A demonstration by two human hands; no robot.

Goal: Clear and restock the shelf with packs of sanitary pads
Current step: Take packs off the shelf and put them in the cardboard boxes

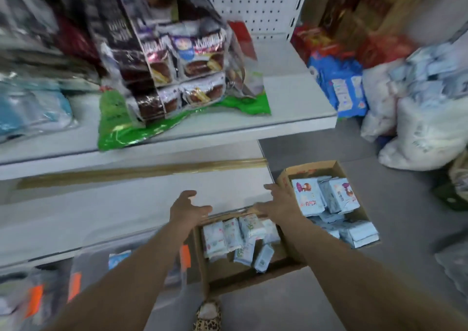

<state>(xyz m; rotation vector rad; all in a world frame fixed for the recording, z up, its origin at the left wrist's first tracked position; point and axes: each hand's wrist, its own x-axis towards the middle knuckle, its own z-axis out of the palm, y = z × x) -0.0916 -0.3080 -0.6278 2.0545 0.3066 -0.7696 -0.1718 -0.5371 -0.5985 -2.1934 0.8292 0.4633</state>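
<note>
Two open cardboard boxes stand on the grey floor beside the shelving. The near box (220,275) holds several white and pale blue pad packs (235,234). The far box (288,176) holds several light blue pad packs (326,199) with a cartoon print. My left hand (187,206) hovers over the front edge of the white middle shelf (101,209), fingers loosely spread and holding nothing. My right hand (276,201) reaches out above the gap between the two boxes, fingers spread and holding nothing.
The upper shelf (291,97) carries bags of chocolate cakes (182,72) on a green bag (119,128). Blue packs (342,85) and white sacks (425,133) pile up at the right. Wrapped goods with orange tags (35,300) fill the bottom left. A leopard-print shoe (207,318) shows below.
</note>
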